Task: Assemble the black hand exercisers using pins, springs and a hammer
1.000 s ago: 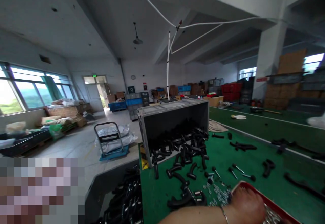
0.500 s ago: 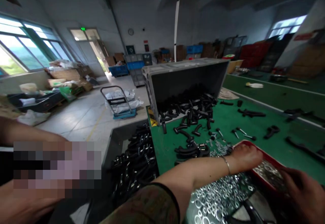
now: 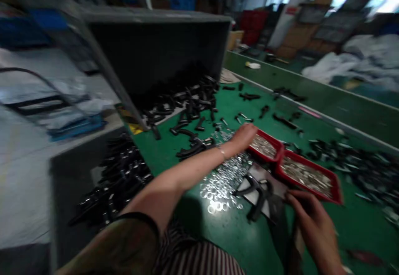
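My left hand [image 3: 245,137], with a bracelet at the wrist, is at the left end of a red tray [image 3: 278,145] of small metal pieces. Its fingers curl down, and whatever they hold is hidden. My right hand [image 3: 314,225] is lower right, thumb and forefinger brought together by a pale plate [image 3: 282,187]; I cannot make out anything between them. Black curved handles [image 3: 257,200] lie on that plate. Many loose metal rings [image 3: 218,187] spread below my left forearm. A second red tray [image 3: 338,185] of small metal pieces adjoins the first.
A grey crate [image 3: 156,15] lies on its side at the back left, spilling black handles [image 3: 193,104] onto the green table [image 3: 199,233]. Another grey bin [image 3: 67,192] of black parts stands lower left. More dark parts [image 3: 358,163] are heaped at right.
The view has swung right and down, bringing the second tray and right-hand heap into sight. A co-worker's arms at left have left the view. My left hand stays by the tray.
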Tool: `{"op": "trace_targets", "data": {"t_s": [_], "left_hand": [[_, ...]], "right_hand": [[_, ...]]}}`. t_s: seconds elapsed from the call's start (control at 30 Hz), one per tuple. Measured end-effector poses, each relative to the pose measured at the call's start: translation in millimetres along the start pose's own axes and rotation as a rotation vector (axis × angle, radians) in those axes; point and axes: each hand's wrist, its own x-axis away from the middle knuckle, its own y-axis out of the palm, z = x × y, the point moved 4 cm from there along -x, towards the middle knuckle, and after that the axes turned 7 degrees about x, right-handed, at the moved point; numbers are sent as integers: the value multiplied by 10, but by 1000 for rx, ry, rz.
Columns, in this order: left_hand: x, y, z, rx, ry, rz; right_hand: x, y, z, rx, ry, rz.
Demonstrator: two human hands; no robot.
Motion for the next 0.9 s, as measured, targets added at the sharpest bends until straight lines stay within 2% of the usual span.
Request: {"op": "trace_targets", "data": {"t_s": [0.07, 0.13, 0.27, 0.37, 0.5, 0.6, 0.73, 0.9], "left_hand": [[8, 67, -68, 91, 23, -49], [71, 159, -125, 184, -14, -88], [480, 238, -43, 375, -63, -250], [818, 292, 1, 366, -65, -255], [1085, 472, -76, 289, -75, -253], [1140, 557, -112, 222, -51, -247], [1112, 625, -96, 124, -5, -253], [1074, 798, -35, 29, 105, -295]], "right_hand": [[72, -18, -19, -108, 79, -1], [74, -1, 0, -208, 136, -14], [57, 131, 83, -315, 177, -75], [10, 288, 107, -193, 51, -99], [-59, 481, 40, 108, -279, -51], [-71, 586, 5, 215, -405, -55], [-57, 635, -29, 331, -454, -52], [-30, 664, -77, 469, -507, -39]]}}
